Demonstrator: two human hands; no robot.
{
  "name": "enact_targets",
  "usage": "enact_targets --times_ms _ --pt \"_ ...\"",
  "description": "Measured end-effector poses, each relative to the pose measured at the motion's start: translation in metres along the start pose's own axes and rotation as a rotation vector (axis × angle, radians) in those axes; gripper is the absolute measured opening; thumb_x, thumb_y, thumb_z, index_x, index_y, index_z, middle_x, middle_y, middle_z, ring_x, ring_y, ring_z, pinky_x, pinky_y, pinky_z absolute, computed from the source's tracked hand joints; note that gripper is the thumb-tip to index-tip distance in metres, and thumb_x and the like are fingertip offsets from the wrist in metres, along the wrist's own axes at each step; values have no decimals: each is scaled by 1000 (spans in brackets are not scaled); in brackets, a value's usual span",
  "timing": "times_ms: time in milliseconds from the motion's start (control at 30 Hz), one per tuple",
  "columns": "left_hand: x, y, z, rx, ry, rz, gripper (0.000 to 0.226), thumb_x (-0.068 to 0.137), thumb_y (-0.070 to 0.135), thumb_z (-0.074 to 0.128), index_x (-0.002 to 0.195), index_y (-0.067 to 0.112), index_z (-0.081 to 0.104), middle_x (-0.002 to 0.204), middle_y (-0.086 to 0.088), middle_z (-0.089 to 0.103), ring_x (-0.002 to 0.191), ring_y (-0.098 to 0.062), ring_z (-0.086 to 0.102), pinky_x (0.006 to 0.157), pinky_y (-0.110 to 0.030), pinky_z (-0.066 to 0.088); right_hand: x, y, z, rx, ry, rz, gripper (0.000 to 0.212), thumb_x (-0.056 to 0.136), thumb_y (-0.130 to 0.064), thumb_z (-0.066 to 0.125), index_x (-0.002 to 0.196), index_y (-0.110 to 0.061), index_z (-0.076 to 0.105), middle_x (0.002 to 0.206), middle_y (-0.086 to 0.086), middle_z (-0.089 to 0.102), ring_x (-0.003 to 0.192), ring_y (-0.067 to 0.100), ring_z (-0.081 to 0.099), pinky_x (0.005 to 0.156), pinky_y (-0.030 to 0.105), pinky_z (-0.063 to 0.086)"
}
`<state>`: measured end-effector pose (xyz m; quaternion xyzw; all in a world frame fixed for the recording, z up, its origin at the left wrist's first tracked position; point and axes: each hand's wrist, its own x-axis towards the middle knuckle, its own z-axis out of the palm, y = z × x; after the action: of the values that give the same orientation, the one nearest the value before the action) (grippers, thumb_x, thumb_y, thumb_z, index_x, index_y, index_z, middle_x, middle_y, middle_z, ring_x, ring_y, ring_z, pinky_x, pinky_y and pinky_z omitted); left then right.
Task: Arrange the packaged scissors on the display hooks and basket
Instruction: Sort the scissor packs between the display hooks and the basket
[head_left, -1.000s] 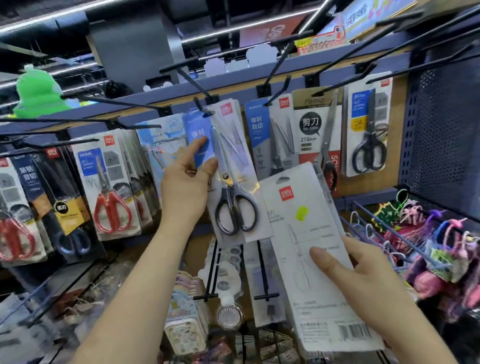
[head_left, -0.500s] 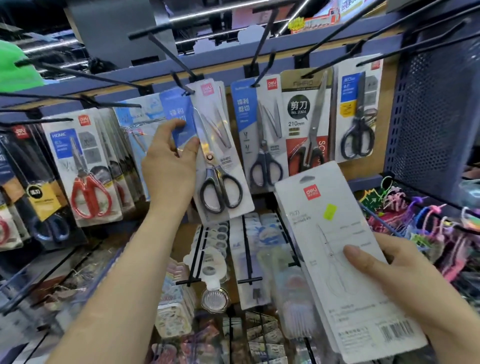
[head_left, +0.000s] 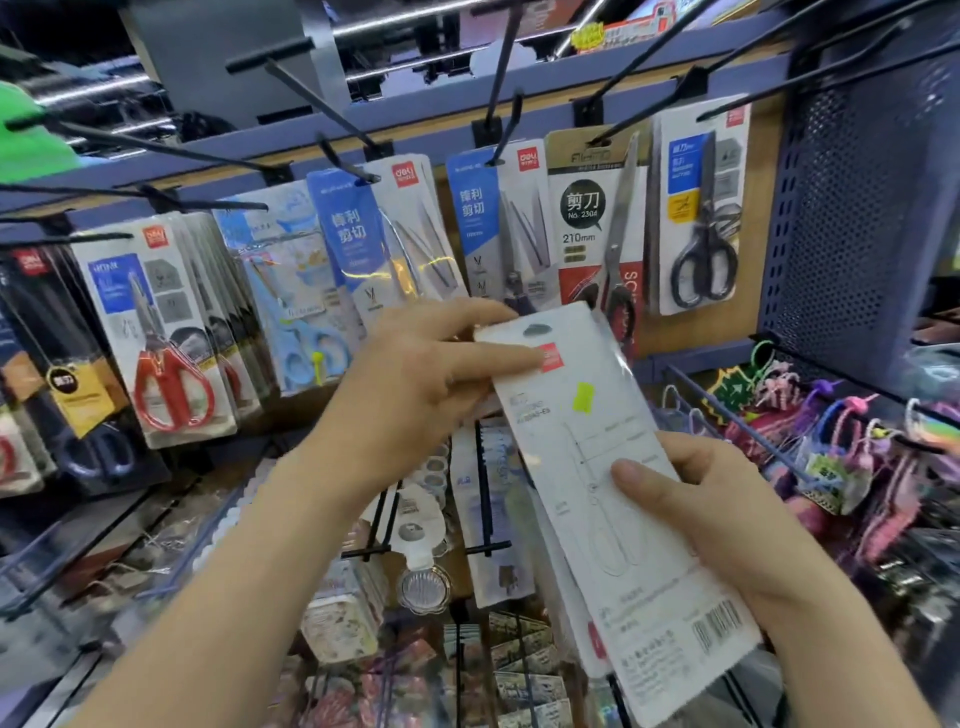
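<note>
You hold one white scissors pack (head_left: 597, 545) in front of the shelving, just below the row of display hooks (head_left: 332, 111), with its printed back turned toward you. Your left hand (head_left: 415, 374) pinches the pack's upper left corner, thumb pressed on the card beside the red logo, the other fingers reaching behind the top edge. Your right hand (head_left: 727, 519) clamps the lower half, thumb laid across the middle of the card, fingers hidden behind it. The pack spans the gap between both hands and touches each. Its long axis runs on a slant: the hang-hole end points up and to the left toward the hanging stock, the barcode end down and to the right. Whether a second pack lies behind it cannot be told. On the hooks behind hang two blue-banded packs (head_left: 358, 244), one 210 mm pack (head_left: 582, 228), one black-handled pack (head_left: 701, 218), one pale blue pack (head_left: 291, 291) and a stack fronted by a red-handled pack (head_left: 156, 332).
</note>
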<state>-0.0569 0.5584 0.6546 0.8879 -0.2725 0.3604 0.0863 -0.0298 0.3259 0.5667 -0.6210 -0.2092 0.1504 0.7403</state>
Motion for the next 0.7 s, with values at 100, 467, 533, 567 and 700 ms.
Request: enact_targets --times_ms 100,467,533,567,700 --pt "0 4 -23 147 25 32 20 84 23 63 96 17 78 107 -7 65 94 -19 54 78 -34 46 3 1 -2 -130 180 -131 19 87 -33 60 92 -28 77 87 -23 75 87 -11 68 76 10 49" --pt "41 14 -40 -208 -306 -281 16 92 16 65 101 26 55 86 2 60 82 -14 57 75 -33 50 -6 -6 -13 -5 -432 -159 62 65 -62 79 96 -9 77 92 7 76 82 16 69 69 25 56" --pt "44 10 -37 -224 -288 -313 21 93 14 64 105 28 55 92 2 62 88 -18 60 80 -39 52 -8 -3 -13 10 -375 -89 58 55 -50 89 93 -7 78 89 9 75 76 17 70 63 27 58" --pt "45 9 -35 -249 -250 -329 22 92 13 66 106 27 56 95 0 64 89 -19 61 83 -40 52 -8 0 -13 15 -346 -50 62 53 -51 91 94 -7 78 89 12 75 75 20 71 61 30 59" --pt "48 8 -25 -299 -32 -409 22 86 19 74 101 31 63 87 -16 64 75 -22 59 76 -37 52 -7 6 -8 54 -227 -78 64 53 -54 91 94 -7 77 86 13 74 72 21 71 56 32 58"
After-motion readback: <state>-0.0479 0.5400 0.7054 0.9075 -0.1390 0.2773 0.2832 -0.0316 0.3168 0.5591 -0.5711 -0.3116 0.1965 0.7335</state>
